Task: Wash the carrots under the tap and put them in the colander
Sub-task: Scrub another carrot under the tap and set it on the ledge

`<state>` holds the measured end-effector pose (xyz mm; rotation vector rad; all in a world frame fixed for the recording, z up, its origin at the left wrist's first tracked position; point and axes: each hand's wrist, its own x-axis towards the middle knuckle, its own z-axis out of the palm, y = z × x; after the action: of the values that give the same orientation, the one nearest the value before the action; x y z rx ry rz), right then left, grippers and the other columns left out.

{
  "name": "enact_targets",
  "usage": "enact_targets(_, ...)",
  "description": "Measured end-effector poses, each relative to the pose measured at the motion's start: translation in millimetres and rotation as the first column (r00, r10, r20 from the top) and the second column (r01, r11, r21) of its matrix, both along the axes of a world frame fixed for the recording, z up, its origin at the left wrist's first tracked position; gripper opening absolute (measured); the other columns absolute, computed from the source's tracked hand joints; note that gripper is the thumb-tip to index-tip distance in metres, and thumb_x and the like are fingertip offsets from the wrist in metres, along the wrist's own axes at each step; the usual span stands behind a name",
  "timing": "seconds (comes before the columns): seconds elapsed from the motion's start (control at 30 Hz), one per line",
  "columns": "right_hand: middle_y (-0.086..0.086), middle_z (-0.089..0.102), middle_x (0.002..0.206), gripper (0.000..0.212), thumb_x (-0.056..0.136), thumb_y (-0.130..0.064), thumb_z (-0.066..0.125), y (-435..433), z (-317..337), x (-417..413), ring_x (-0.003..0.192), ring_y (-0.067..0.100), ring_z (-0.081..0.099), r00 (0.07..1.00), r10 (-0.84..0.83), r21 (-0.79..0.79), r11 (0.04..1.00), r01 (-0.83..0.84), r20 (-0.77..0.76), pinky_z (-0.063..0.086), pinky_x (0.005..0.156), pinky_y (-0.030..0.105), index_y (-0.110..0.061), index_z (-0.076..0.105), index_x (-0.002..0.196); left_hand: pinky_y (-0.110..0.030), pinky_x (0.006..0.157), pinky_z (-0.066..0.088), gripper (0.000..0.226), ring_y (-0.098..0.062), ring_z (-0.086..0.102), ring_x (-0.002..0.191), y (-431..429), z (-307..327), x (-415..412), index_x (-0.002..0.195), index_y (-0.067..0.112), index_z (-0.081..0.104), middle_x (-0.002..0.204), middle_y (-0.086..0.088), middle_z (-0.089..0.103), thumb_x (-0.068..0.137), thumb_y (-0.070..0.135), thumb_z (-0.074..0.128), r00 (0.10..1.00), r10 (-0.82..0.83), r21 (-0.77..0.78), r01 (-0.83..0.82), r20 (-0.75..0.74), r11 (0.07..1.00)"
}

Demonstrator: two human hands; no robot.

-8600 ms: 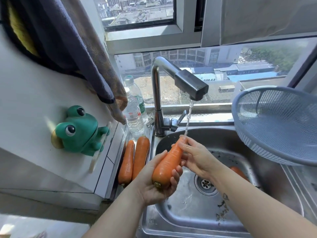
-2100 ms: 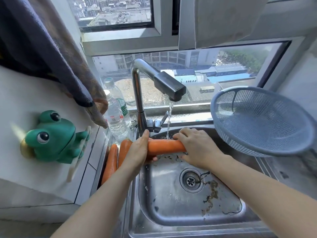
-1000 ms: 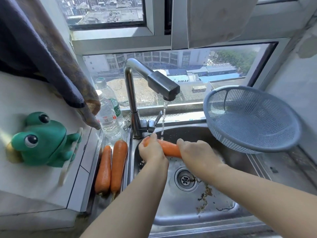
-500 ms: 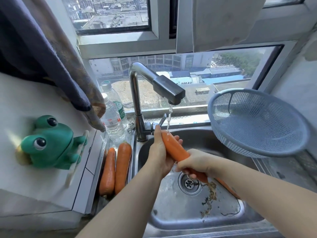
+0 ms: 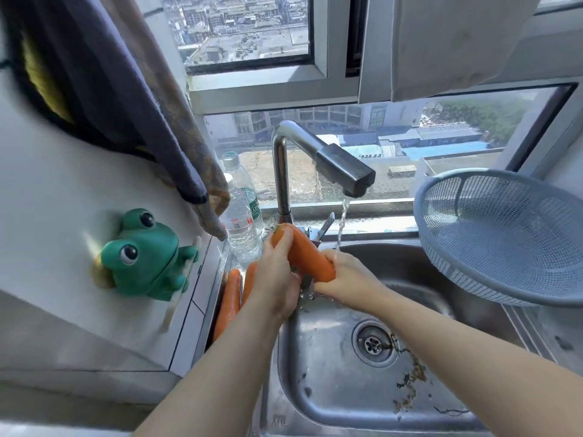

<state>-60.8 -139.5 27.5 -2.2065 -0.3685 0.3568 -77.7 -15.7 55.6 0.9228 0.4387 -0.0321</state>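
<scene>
1 carrot (image 5: 310, 260) — L grip (image 5: 276, 279), R grip (image 5: 350, 277) curled round it | 2 carrots (image 5: 228, 302) aside | 1 colander (image 5: 504, 234)

A green frog figure (image 5: 142, 257) with big round eyes sits on the white ledge (image 5: 47, 190) at the left. Above it hang a dark blue cloth (image 5: 126, 89) and a brown cloth (image 5: 205, 171), their lower ends reaching down near two clear plastic bottles (image 5: 240, 230) (the rear one has a green label). Behind these is the window (image 5: 394, 146), which looks out over blue-roofed buildings (image 5: 441, 148) and trees (image 5: 485, 111) far below. A pale cloth (image 5: 457, 42) hangs at the upper right.
</scene>
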Motion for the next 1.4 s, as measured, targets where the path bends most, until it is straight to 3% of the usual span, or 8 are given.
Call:
enact_targets(0.27, 0.002, 0.053, 0.057, 0.03, 0.083, -0.034, 0.073, -6.7, 22.9, 4.5, 0.044, 0.01, 0.049, 0.951, 0.218, 0.197, 0.965, -0.176, -0.219, 0.039, 0.043, 0.02, -0.013, 0.055, 0.07, -0.033, 0.08, 0.051, 0.033, -0.019, 0.06, 0.087, 12.1, 1.8, -6.3, 0.107, 0.008, 0.06, 0.092, -0.01, 0.065, 0.099, 0.036, 0.044, 0.998, -0.02, -0.069, 0.024, 0.054, 0.997)
enact_targets(0.53, -0.009, 0.056, 0.063, 0.055, 0.067, -0.073, 0.056, -61.1, -5.2, -12.0, 0.054, 0.008, 0.049, 0.996, 0.056, -0.204, 0.978, -0.042, 0.067, 0.04, 0.057, 0.026, -0.019, 0.055, 0.074, -0.04, 0.092, 0.046, 0.048, -0.025, 0.059, 0.101, -19.1, -16.2, -15.4, 0.103, 0.007, 0.062, 0.097, -0.013, 0.068, 0.101, 0.044, 0.033, 0.965, -0.232, -0.22, 0.202, -0.122, 0.954)
enact_targets(0.73, -0.009, 0.066, 0.092, 0.037, 0.076, -0.042, 0.075, -80.0, -6.7, -22.7, 0.086, 0.015, 0.062, 0.957, -0.028, -0.323, 0.938, 0.125, 0.29, 0.047, 0.081, 0.032, -0.027, 0.058, 0.105, -0.053, 0.079, 0.054, 0.033, -0.035, 0.06, 0.107, -21.7, -20.0, -17.2, 0.109, 0.017, 0.062, 0.115, -0.02, 0.06, 0.098, 0.043, 0.043, 0.876, -0.427, -0.213, 0.384, -0.223, 0.899)
enact_targets(0.93, -0.003, 0.066, 0.1, 0.043, 0.067, -0.017, 0.081, -73.0, -6.0, -12.1, 0.103, 0.022, 0.056, 0.807, 0.171, -0.427, 0.898, 0.109, 0.565, 0.023, 0.115, 0.05, -0.021, 0.064, 0.106, -0.03, 0.067, 0.057, 0.048, -0.02, 0.071, 0.083, -3.9, -26.0, -30.9, 0.119, 0.01, 0.059, 0.101, -0.011, 0.071, 0.09, 0.048, 0.057, 0.748, -0.554, 0.085, 0.619, -0.364, 0.781)
enact_targets(1.03, 0.006, 0.059, 0.121, 0.052, 0.07, -0.016, 0.08, -63.6, -11.8, -8.3, 0.122, 0.027, 0.047, 0.814, 0.028, -0.328, 0.923, 0.202, 0.58, 0.018, 0.116, 0.05, -0.016, 0.061, 0.119, -0.028, 0.067, 0.056, 0.047, -0.015, 0.069, 0.082, 8.7, -29.3, -41.1, 0.119, 0.008, 0.059, 0.108, -0.011, 0.071, 0.092, 0.046, 0.055, 0.749, -0.554, 0.09, 0.62, -0.362, 0.779)
enact_targets(1.17, 0.008, 0.043, 0.14, 0.059, 0.087, -0.004, 0.06, -50.5, -11.1, -18.3, 0.122, 0.02, 0.047, 0.889, -0.458, 0.171, 0.876, 0.451, 0.007, 0.038, 0.105, 0.035, -0.012, 0.038, 0.142, -0.035, 0.076, 0.058, 0.033, -0.02, 0.068, 0.086, 21.9, -33.8, -57.4, 0.115, 0.011, 0.059, 0.108, -0.013, 0.065, 0.092, 0.034, 0.059, 0.802, -0.466, 0.08, 0.528, -0.372, 0.845)
enact_targets(1.27, 0.014, 0.06, 0.119, 0.043, 0.097, -0.01, 0.05, -31.2, -12.1, -27.1, 0.1, 0.026, 0.062, 0.724, -0.229, 0.484, 0.61, 0.627, -0.65, 0.05, 0.091, 0.043, -0.004, 0.041, 0.138, -0.037, 0.081, 0.056, 0.026, -0.024, 0.066, 0.09, 30.0, -36.7, -69.3, 0.118, 0.016, 0.058, 0.105, -0.012, 0.063, 0.094, 0.025, 0.059, 0.809, -0.468, 0.113, 0.534, -0.354, 0.838)
enact_targets(1.4, 0.015, 0.066, 0.104, 0.016, 0.096, -0.01, 0.052, -11.1, -11.4, -35.2, 0.099, 0.028, 0.064, 0.684, -0.048, 0.547, 0.561, 0.621, -0.728, 0.054, 0.086, 0.043, -0.008, 0.06, 0.109, -0.031, 0.07, 0.056, 0.04, -0.028, 0.062, 0.104, 36.4, -41.0, -80.4, 0.121, 0.019, 0.053, 0.122, -0.013, 0.057, 0.085, 0.02, 0.07, 0.792, -0.492, 0.244, 0.589, -0.36, 0.77)
